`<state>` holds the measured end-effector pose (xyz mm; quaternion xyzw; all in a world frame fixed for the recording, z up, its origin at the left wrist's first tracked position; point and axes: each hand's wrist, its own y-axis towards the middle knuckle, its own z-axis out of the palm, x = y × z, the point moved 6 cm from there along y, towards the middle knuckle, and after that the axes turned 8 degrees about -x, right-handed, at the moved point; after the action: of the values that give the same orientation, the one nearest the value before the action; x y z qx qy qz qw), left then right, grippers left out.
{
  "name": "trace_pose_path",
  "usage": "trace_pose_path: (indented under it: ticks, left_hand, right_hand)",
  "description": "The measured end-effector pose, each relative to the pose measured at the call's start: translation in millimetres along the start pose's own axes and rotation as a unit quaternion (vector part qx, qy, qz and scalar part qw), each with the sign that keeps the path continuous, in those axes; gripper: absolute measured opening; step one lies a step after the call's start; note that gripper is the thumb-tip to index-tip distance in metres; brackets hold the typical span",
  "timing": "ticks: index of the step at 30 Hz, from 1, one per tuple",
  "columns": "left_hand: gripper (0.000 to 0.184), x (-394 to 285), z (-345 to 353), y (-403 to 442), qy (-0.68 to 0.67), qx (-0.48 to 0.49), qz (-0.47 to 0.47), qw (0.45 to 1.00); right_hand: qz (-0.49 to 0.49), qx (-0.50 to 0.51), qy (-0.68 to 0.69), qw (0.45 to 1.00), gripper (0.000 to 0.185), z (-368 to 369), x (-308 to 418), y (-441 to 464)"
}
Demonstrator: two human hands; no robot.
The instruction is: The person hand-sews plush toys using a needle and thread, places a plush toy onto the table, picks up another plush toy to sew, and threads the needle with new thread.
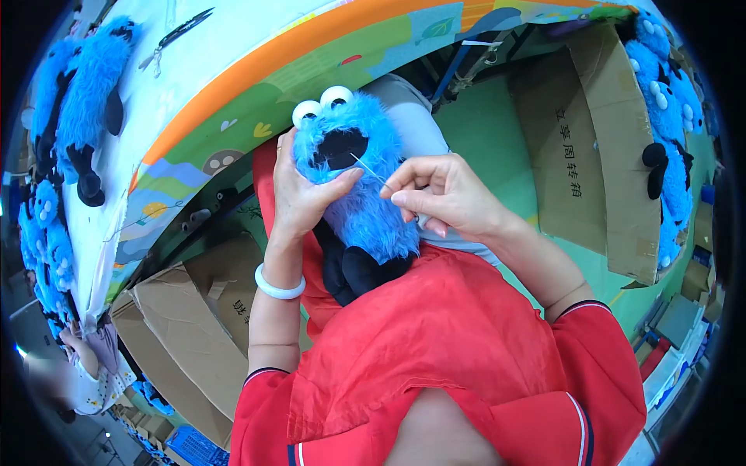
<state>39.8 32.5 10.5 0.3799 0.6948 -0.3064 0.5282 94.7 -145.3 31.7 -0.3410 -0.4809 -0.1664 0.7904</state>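
A furry blue plush toy [365, 194] with white bulging eyes, a black mouth and black feet lies on the person's lap. My left hand [299, 182] grips its head from the side, the thumb below the mouth. In my right hand [443, 194], thumb and fingers are pinched on a thin needle [368, 166], whose far end reaches the edge of the black mouth. A white bangle is on my left wrist.
At the left, more blue plush toys [89, 85] and a dark tool [185, 28] lie on the white table [225, 39]. Cardboard boxes stand at lower left [183, 326] and right [552, 147], with plush toys [664, 101] beyond. Another person's arm [80, 349] shows at far left.
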Motion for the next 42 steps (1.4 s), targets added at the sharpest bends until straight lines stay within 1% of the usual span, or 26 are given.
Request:
trace_pose_path:
  ticks: [4,9,15,20,24,25,29,30,34,40,42]
  left_hand:
    - [0.079,1,-1,-1,-0.01,-0.01,0.01,1.0]
    - [0.079,3,-1,-2,-0.031,-0.02,0.008,0.999]
    - [0.079,1,3,-3,-0.042,-0.017,-0.013,0.999]
    - [0.078,0,1,-4,-0.033,-0.019,-0.001,0.999]
    - [0.08,2,1,-4,-0.018,-0.022,0.016,0.999]
    - [0.08,2,1,-4,-0.018,-0.023,0.015,0.999]
    - [0.082,-4,1,-11,0.086,-0.069,0.108,0.988]
    - [0.082,-2,3,-13,0.083,-0.068,0.106,0.989]
    - [0.073,-5,7,-30,0.173,-0.129,0.215,0.953]
    - [0.08,-7,14,-50,0.173,-0.131,0.253,0.943]
    - [0.073,-12,14,-55,0.147,-0.118,0.258,0.948]
  right_hand:
    - [0.038,0.016,0.061,0.997,0.015,2,-7,4]
    - [0.046,0.027,0.064,0.996,0.017,4,0,2]
    - [0.021,0.014,0.078,0.997,0.022,2,-4,3]
    - [0.06,0.034,0.099,0.993,0.019,4,-4,3]
    - [0.091,0.039,0.169,0.981,0.021,4,-7,3]
    - [0.093,0.039,0.168,0.981,0.021,4,-8,2]
    - [0.095,-0.009,0.169,0.981,0.026,5,-17,-7]
    - [0.097,-0.012,0.167,0.981,0.026,7,-19,-9]
    - [0.061,-0.058,0.132,0.988,0.023,7,-23,-16]
    - [0.026,-0.065,0.05,0.996,0.021,0,-26,-14]
    - [0.013,-0.048,0.021,0.999,0.015,0,-24,-15]
